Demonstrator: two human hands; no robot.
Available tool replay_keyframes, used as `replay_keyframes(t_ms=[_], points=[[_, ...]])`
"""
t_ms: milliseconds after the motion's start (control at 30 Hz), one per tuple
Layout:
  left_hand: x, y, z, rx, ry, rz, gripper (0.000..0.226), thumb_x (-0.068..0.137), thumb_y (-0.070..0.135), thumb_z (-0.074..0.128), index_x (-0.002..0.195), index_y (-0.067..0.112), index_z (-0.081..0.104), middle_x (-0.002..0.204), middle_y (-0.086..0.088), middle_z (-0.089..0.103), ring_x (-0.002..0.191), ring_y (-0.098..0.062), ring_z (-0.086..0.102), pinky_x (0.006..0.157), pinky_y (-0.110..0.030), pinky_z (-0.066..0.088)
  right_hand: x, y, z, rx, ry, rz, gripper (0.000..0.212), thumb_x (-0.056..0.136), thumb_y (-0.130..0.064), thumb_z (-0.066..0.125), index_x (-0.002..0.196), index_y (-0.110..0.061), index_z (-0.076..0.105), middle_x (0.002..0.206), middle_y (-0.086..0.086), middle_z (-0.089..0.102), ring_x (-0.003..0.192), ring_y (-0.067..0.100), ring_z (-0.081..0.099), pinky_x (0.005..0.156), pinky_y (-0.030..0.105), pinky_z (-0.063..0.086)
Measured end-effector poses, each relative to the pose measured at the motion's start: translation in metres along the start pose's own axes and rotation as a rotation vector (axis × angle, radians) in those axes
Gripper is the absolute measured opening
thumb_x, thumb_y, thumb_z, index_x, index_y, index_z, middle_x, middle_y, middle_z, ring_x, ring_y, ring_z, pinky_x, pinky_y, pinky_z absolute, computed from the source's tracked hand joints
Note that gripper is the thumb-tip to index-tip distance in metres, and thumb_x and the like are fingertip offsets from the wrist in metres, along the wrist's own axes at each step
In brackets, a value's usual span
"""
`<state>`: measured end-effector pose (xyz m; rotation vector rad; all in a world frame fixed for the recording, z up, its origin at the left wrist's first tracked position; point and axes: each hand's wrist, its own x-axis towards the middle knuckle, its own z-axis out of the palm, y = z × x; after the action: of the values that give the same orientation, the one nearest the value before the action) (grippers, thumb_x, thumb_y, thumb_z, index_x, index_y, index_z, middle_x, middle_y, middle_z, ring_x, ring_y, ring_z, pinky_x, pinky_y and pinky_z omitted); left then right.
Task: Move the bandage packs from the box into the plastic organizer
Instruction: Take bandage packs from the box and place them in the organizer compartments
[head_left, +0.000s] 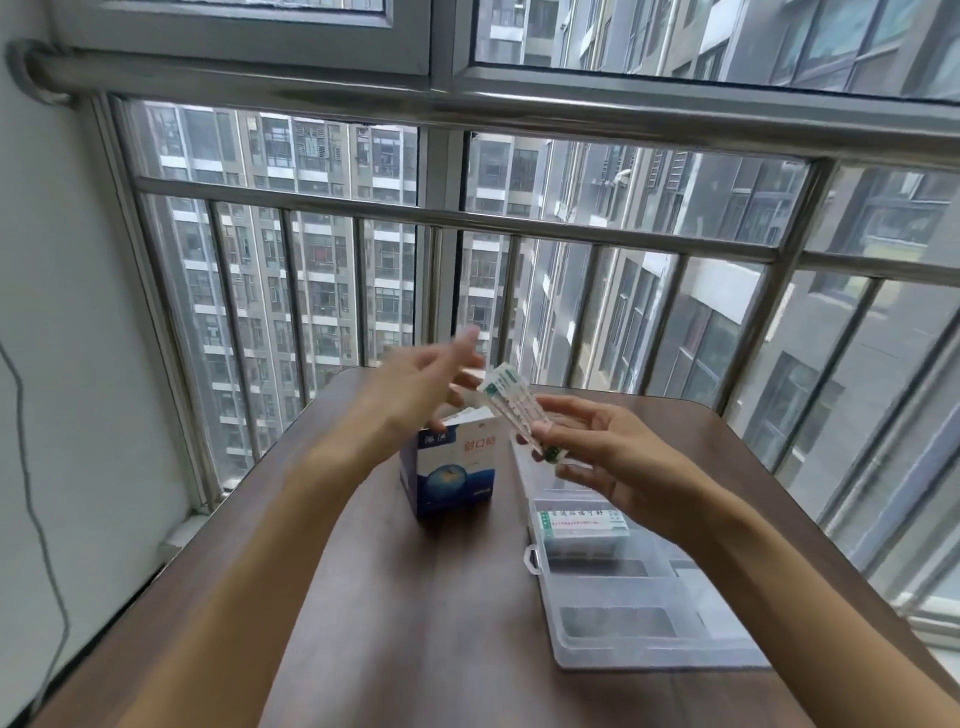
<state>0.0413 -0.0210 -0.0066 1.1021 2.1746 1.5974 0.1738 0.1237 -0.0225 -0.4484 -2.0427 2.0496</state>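
Thin white-and-green paper bandage packs (511, 410), light and floppy, sit pinched at their lower end in my right hand (613, 457); my left hand (426, 384) hovers open, blurred, above the blue-and-white cardboard box (452, 467).

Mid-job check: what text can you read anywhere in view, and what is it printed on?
"创口贴", in red on the front of the bandage box.
Blue characters at the box's top left: too blurred.
Green-edged pack in the plastic organizer: print too small.
Packs in the right hand: unreadable.
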Motion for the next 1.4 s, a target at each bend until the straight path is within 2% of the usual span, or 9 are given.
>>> replay_keyframes(t_ms=[100, 200, 400, 500, 733, 900, 1033, 1133, 1400], points=[[-0.005, 0.000, 0.018, -0.133, -0.317, -0.114, 0.031, 0.088, 0.027, 0.064, 0.115, 0.012, 0.065, 0.102, -0.001, 0.073, 0.091, -0.009, 0.070, 0.062, -0.017, 0.054, -0.008, 0.013, -0.007, -0.004, 0.046, 0.024, 0.027, 0.085, -0.011, 0.063, 0.112, -0.012, 0.063, 0.091, 0.001, 0.074, 0.076, 0.006, 0.068, 0.063, 0.015, 0.050], [-0.005, -0.008, 0.035, -0.253, -0.229, -0.157, 0.031, 0.083, 0.008, 0.070, 0.113, 0.005, 0.065, 0.096, -0.007, 0.075, 0.084, -0.012, 0.072, 0.062, -0.017, 0.054, -0.011, 0.023, -0.013, 0.057, 0.086, 0.091, 0.023, 0.085, -0.012, 0.064, 0.108, -0.011, 0.067, 0.084, 0.001, 0.073, 0.071, 0.004, 0.066, 0.058, 0.013, 0.050], [-0.007, -0.015, 0.062, -0.358, -0.102, -0.198, 0.009, 0.076, 0.018, 0.078, 0.082, 0.015, 0.072, 0.080, -0.001, 0.075, 0.078, -0.010, 0.071, 0.067, -0.021, 0.057, -0.015, 0.032, -0.026, 0.553, 0.046, 0.287, 0.028, 0.069, -0.006, 0.068, 0.097, -0.005, 0.069, 0.077, 0.009, 0.068, 0.062, 0.012, 0.065, 0.044, 0.015, 0.050], [-0.008, -0.013, 0.064, -0.471, -0.180, -0.243, 0.008, 0.081, 0.017, 0.071, 0.089, 0.014, 0.071, 0.093, -0.005, 0.075, 0.087, -0.010, 0.071, 0.068, -0.020, 0.057, -0.016, 0.031, -0.032, 0.630, 0.009, 0.313, 0.024, 0.072, -0.007, 0.067, 0.095, -0.003, 0.067, 0.078, 0.009, 0.067, 0.063, 0.013, 0.067, 0.044, 0.015, 0.051], [-0.007, -0.010, 0.059, -0.478, -0.223, -0.283, 0.022, 0.087, 0.012, 0.065, 0.108, 0.019, 0.065, 0.095, -0.001, 0.075, 0.089, -0.009, 0.071, 0.065, -0.021, 0.057, -0.018, 0.029, -0.036, 0.536, 0.004, 0.311, 0.046, 0.068, -0.010, 0.071, 0.112, 0.000, 0.064, 0.085, 0.009, 0.069, 0.070, 0.014, 0.070, 0.047, 0.015, 0.052], [-0.009, -0.010, 0.058, -0.282, -0.106, -0.124, 0.009, 0.080, 0.020, 0.073, 0.089, 0.022, 0.073, 0.085, 0.005, 0.076, 0.086, -0.005, 0.070, 0.073, -0.022, 0.057, -0.015, 0.028, -0.037, 0.318, 0.178, 0.180, 0.033, 0.071, -0.012, 0.069, 0.104, -0.007, 0.067, 0.090, 0.013, 0.073, 0.076, 0.020, 0.070, 0.051, 0.019, 0.055], [-0.011, -0.009, 0.054, -0.145, -0.088, -0.018, 0.012, 0.071, 0.038, 0.071, 0.082, 0.034, 0.073, 0.068, -0.007, 0.063, 0.062, -0.015, 0.055, 0.060, -0.019, 0.049, -0.016, 0.023, -0.039, 0.272, 0.306, 0.074, 0.018, 0.084, -0.009, 0.064, 0.101, -0.007, 0.067, 0.077, 0.008, 0.073, 0.066, 0.013, 0.070, 0.051, 0.019, 0.054], [-0.010, -0.007, 0.051, -0.179, -0.111, -0.058, 0.012, 0.084, 0.026, 0.066, 0.094, 0.026, 0.073, 0.063, 0.002, 0.068, 0.052, -0.008, 0.056, 0.051, -0.017, 0.049, -0.017, 0.023, -0.037, 0.237, 0.340, 0.017, 0.016, 0.085, -0.010, 0.064, 0.101, -0.008, 0.066, 0.079, 0.007, 0.072, 0.068, 0.014, 0.068, 0.057, 0.020, 0.056], [-0.009, 0.000, 0.044, -0.566, -0.249, -0.247, 0.025, 0.081, 0.010, 0.065, 0.106, 0.008, 0.070, 0.099, -0.006, 0.074, 0.091, -0.014, 0.071, 0.073, -0.019, 0.057, -0.019, 0.020, -0.035, 0.106, 0.227, -0.010, 0.016, 0.088, -0.013, 0.061, 0.102, -0.012, 0.067, 0.091, 0.006, 0.072, 0.087, 0.016, 0.069, 0.072, 0.022, 0.058]])
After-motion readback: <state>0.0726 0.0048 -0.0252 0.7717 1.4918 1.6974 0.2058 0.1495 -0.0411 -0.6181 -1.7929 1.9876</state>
